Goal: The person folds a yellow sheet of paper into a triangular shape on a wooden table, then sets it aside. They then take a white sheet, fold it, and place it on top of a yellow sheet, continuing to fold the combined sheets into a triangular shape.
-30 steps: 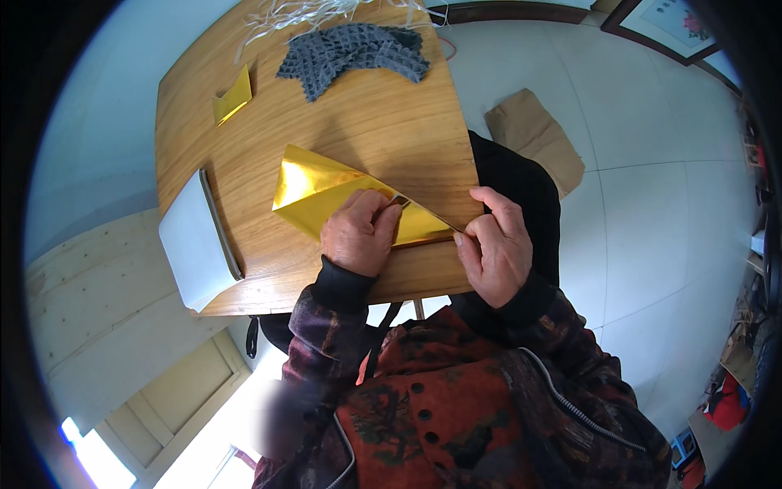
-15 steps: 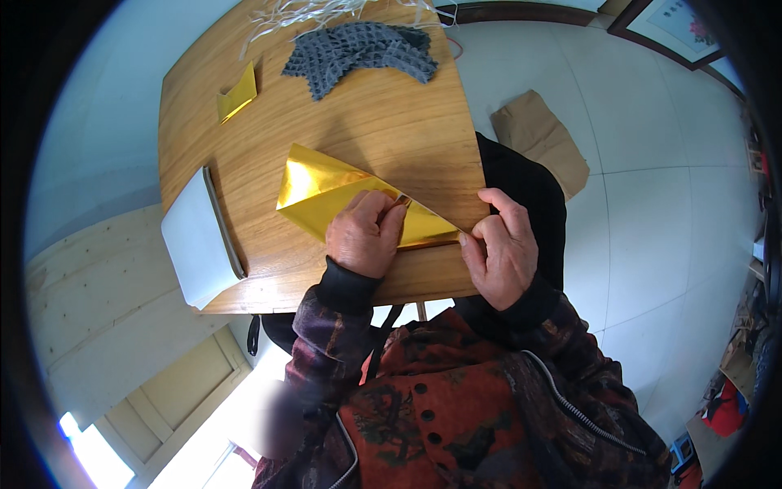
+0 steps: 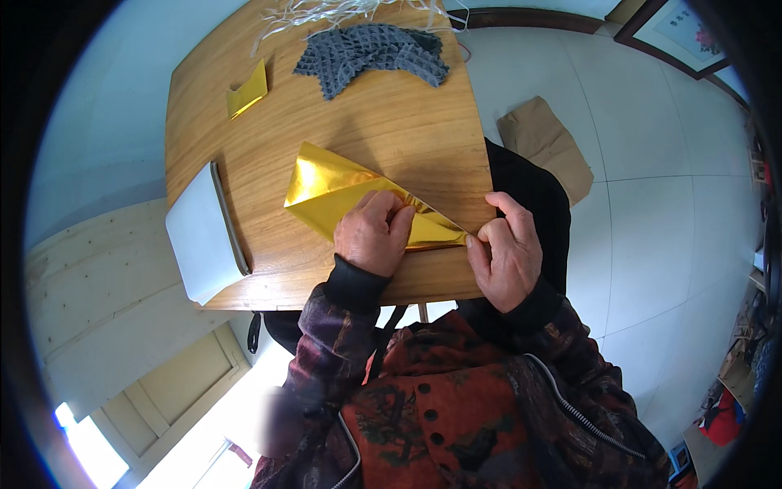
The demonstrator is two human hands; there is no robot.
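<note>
A sheet of shiny gold foil paper (image 3: pixel 330 187), folded into a long slanted shape, lies on the wooden table in front of me. My left hand (image 3: pixel 375 231) rests on its middle, the fingers curled and pinching the folded edge. At the right-hand tip of the paper, my right hand (image 3: pixel 507 254) pinches the pointed end between thumb and a finger, its index finger raised and bent. Part of the paper is hidden under my left hand. Farther off to the left lies a small folded gold piece (image 3: pixel 248 91) with pointed ends.
A stack of white sheets (image 3: pixel 204 236) lies at the table's left edge. Toward the back are a crumpled grey textured cloth (image 3: pixel 371 57) and loose pale strips (image 3: pixel 326 11). On the tiled floor to the right is a brown paper piece (image 3: pixel 547 148). The wooden table (image 3: pixel 326 285) ends just before my body.
Both hands keep their grip on the gold paper with hardly any movement. The whole scene has shifted slightly to the right in the view.
</note>
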